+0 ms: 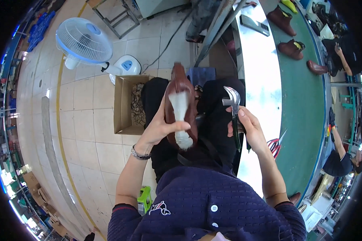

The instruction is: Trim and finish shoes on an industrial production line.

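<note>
My left hand (pixel 161 128) grips a brown leather shoe (pixel 182 106) turned sole-up over my lap, its pale insole showing, my thumb pressed across the heel end. My right hand (pixel 249 128) holds a metal lasting pincer (pixel 232 105) with dark handles, its curved steel head raised just right of the shoe and not touching it. Both forearms come in from the lower edge over my dark blue shirt.
An open cardboard box (pixel 124 106) with scraps stands on the tiled floor at my left, with a white fan (pixel 84 42) behind it. At my right runs a white bench edge (pixel 261 80) and a green conveyor belt (pixel 305 100) carrying brown boots (pixel 291 49). Red-handled scissors (pixel 275 144) lie nearby. Other people work beyond the belt.
</note>
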